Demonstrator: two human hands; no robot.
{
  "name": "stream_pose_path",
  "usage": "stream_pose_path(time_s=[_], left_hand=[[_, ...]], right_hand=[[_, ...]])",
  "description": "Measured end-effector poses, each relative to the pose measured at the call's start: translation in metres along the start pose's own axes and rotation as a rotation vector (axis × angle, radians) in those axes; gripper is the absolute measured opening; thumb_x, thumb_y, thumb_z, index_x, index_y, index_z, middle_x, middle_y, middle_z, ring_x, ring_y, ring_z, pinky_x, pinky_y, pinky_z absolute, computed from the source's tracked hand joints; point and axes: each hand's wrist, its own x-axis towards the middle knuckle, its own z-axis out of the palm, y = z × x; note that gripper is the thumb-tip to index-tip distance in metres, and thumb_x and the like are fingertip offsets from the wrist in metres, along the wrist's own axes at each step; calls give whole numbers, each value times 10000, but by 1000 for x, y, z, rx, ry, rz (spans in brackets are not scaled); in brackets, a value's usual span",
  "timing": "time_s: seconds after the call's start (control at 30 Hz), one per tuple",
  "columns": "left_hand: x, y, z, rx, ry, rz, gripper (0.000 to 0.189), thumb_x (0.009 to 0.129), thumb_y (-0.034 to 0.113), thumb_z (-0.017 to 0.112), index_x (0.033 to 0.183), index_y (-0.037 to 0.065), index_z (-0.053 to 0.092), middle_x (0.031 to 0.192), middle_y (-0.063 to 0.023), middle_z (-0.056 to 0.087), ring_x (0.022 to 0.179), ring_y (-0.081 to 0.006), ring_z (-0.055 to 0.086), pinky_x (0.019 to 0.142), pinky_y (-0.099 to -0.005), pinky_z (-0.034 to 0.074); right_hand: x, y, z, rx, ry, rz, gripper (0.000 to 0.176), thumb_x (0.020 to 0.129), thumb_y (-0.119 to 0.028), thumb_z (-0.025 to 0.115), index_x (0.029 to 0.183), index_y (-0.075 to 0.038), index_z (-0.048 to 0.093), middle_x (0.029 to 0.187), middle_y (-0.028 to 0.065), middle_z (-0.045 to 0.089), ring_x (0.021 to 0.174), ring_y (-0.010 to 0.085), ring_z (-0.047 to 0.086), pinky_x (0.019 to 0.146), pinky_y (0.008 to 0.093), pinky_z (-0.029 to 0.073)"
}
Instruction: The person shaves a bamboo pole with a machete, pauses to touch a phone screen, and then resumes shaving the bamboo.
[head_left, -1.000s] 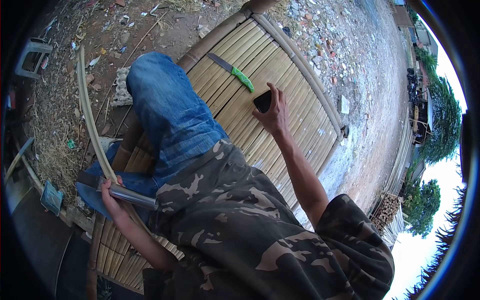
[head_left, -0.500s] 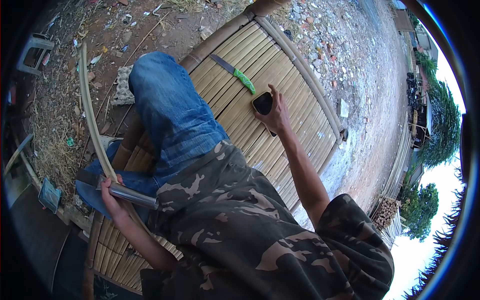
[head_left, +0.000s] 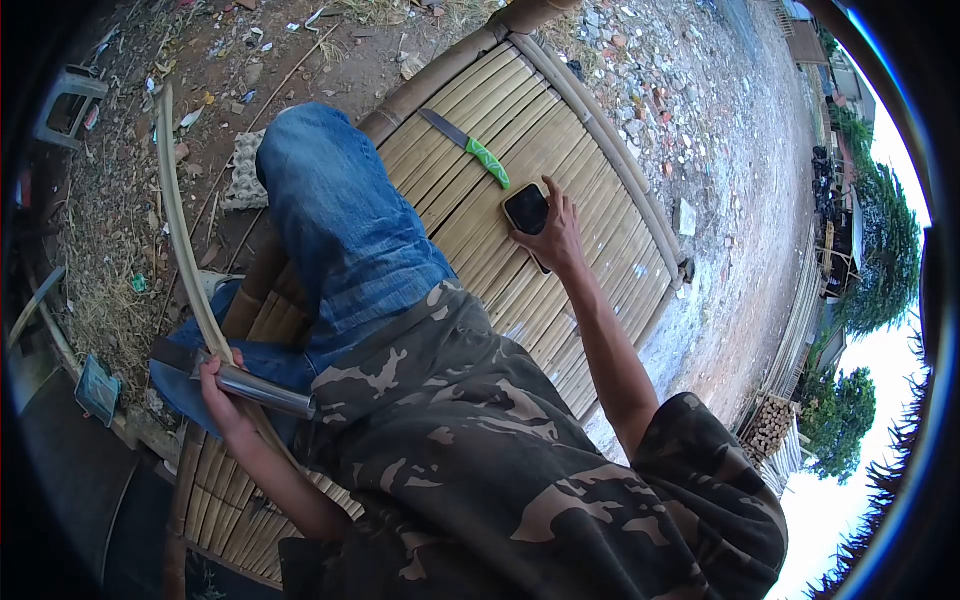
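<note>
My left hand (head_left: pixel 222 392) is closed around a long, curved bamboo strip (head_left: pixel 181 215) and a large knife, whose shiny metal tube handle (head_left: pixel 268 390) points toward my lap and whose dark blade (head_left: pixel 176 355) lies past the fingers. My right hand (head_left: pixel 556 236) reaches over a dark smartphone (head_left: pixel 526 209) lying on the bamboo bench (head_left: pixel 590 185). Its fingers are spread, the thumb at one side of the phone and the fingertips beyond the other; part of the phone is hidden under the hand. Near it lies a knife with a green handle (head_left: pixel 487 160).
My legs in blue jeans (head_left: pixel 340 215) rest on and beside the bench. Littered ground with stones (head_left: pixel 640 100) surrounds it. An egg tray (head_left: pixel 245 170) lies by my knee, and a grey plastic stool (head_left: pixel 72 105) stands at upper left. Stacked logs (head_left: pixel 770 428) are farther off.
My right hand has shifted slightly to the right, so more of the phone's screen shows. My left hand, the bamboo strip and the large knife stay in place.
</note>
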Motion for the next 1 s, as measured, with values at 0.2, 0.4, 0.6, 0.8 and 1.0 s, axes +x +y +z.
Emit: stream_pose_path(time_s=[0.2,0.4,0.6,0.8,1.0], left_hand=[[0,1,-1,-16,-20,-18,286,885,282,559,1064,62,519,843,-74,567,695,-125,527,613,-233,447],[-3,2,4,-15,-8,-15,284,884,288,560,1053,62,522,843,-69,567,685,-127,523,607,-235,444],[-3,0,4,-1,1,2,294,878,300,560,1051,65,528,832,-63,569,687,-124,520,621,-237,442],[-2,-2,3,18,-18,7,252,866,285,549,993,69,533,788,-70,578,691,-143,523,652,-260,436],[0,-9,-1,76,-36,74,262,860,317,543,895,64,600,760,-44,603,664,-114,528,620,-270,421]], right_hand=[[-6,5,0,-16,0,-1,1033,599,-265,856,1454,-157,285,1188,187,492,1122,374,460,990,474,399],[-5,10,1,-11,-10,-1,1046,598,-279,856,1457,-178,267,1205,186,480,1147,381,443,1002,484,384],[-2,5,-5,-6,-16,17,1014,596,-284,850,1439,-192,293,1193,166,509,1153,364,445,999,492,372],[0,9,0,-57,-19,8,1035,580,-290,855,1445,-197,294,1214,136,526,1160,351,446,975,506,369],[6,7,-3,-82,-60,-14,1127,578,-282,873,1490,-164,221,1224,198,512,1161,392,460,1014,500,376]])
